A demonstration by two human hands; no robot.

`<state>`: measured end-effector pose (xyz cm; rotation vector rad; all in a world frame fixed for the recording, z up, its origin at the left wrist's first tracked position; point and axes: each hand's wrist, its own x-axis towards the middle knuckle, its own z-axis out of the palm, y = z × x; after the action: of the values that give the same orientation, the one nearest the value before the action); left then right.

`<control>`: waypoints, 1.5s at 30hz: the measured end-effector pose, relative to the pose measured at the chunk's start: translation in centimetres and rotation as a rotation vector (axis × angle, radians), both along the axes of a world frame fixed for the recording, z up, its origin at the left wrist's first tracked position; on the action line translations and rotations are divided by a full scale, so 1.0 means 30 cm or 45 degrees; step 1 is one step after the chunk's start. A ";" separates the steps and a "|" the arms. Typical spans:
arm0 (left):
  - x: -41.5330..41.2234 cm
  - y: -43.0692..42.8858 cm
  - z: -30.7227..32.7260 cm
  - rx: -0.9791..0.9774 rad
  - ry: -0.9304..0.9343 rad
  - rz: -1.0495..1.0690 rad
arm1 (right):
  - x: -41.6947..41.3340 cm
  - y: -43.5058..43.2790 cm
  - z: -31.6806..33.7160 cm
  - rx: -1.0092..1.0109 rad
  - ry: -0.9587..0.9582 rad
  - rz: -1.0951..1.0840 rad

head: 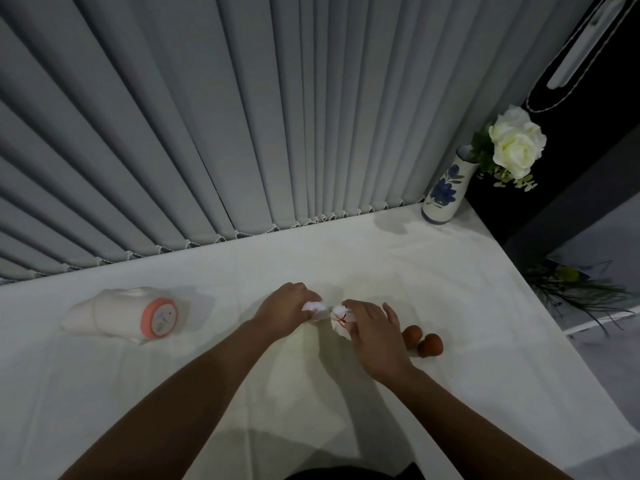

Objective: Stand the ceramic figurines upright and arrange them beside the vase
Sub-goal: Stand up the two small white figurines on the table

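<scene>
1. Table [346, 427] covered in white cloth, set against grey vertical blinds [207, 116].
2. Left hand [287, 308] at mid-table, fingers curled around a small white figurine [313, 306]; only a bit of it shows past the knuckles, so its pose cannot be told.
3. Right hand [372, 327] just beside the left, thumb and forefinger pinching a second white figurine [339, 322] with a thin red thread around it; the other fingers spread loosely. This figurine looks tilted, partly hidden by the hand.
4. The two white figurines nearly touch each other between the hands.
5. Two brown round pieces [424, 341] rest on the cloth just right of the right hand, side by side.
6. Vase [445, 188], white with blue flower pattern, stands upright at the far right corner, well apart from the hands; white roses [516, 145] lean out of it to the right.
7. Large white item with orange round base [138, 317] lies on its side at the left.
</scene>
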<state>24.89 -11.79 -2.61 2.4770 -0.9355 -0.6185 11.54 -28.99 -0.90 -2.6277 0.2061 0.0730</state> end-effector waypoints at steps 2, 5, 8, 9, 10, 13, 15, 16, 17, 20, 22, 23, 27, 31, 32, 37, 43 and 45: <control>-0.005 -0.016 0.010 -0.013 -0.007 0.007 | -0.008 -0.006 0.000 0.001 -0.014 -0.007; -0.005 -0.032 0.033 -0.022 0.001 -0.057 | -0.012 -0.009 0.003 -0.003 -0.033 -0.034; 0.004 -0.031 0.032 0.000 0.017 -0.075 | -0.013 -0.011 -0.002 -0.004 -0.047 -0.041; 0.004 -0.029 0.029 0.020 -0.002 -0.081 | -0.012 -0.011 -0.003 -0.002 -0.049 -0.037; 0.000 -0.027 0.028 0.026 -0.018 -0.080 | -0.012 -0.011 -0.006 0.002 -0.051 -0.035; -0.026 -0.022 0.028 0.015 -0.049 -0.052 | -0.011 -0.012 -0.012 0.001 -0.082 -0.039; -0.043 -0.018 0.025 0.008 -0.078 -0.010 | -0.011 -0.012 -0.016 -0.011 -0.083 -0.038; -0.049 -0.015 0.022 0.005 -0.096 0.007 | -0.012 -0.012 -0.016 -0.014 -0.079 -0.036; -0.054 -0.010 0.021 0.000 -0.120 0.014 | -0.010 -0.012 -0.015 -0.015 -0.074 -0.034; -0.065 0.013 0.028 -0.029 -0.162 0.048 | -0.010 -0.009 -0.004 -0.012 -0.056 -0.025; -0.074 0.028 0.038 -0.040 -0.197 0.075 | -0.012 -0.006 0.004 -0.025 -0.051 -0.027; -0.080 0.036 0.044 -0.044 -0.208 0.086 | -0.013 -0.004 0.008 -0.026 -0.047 -0.034; -0.105 0.089 0.057 -0.066 -0.229 0.141 | 0.002 0.005 0.032 -0.047 0.030 -0.029; -0.123 0.182 0.063 -0.084 -0.282 0.202 | 0.015 0.029 0.056 -0.097 0.074 -0.043; -0.124 0.208 0.068 -0.092 -0.298 0.214 | 0.015 0.040 0.060 -0.118 0.060 -0.052; -0.116 0.393 0.113 -0.160 -0.437 0.331 | 0.033 0.190 0.110 -0.161 -0.081 -0.077; -0.116 0.640 0.170 -0.152 -0.561 0.580 | 0.117 0.430 0.156 -0.140 -0.108 0.019; -0.116 0.745 0.181 -0.114 -0.535 0.662 | 0.153 0.533 0.170 -0.135 -0.106 0.072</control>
<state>21.42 10.57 2.83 2.6572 -0.3950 0.1155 16.13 -13.02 4.20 -2.7356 0.1098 -0.0290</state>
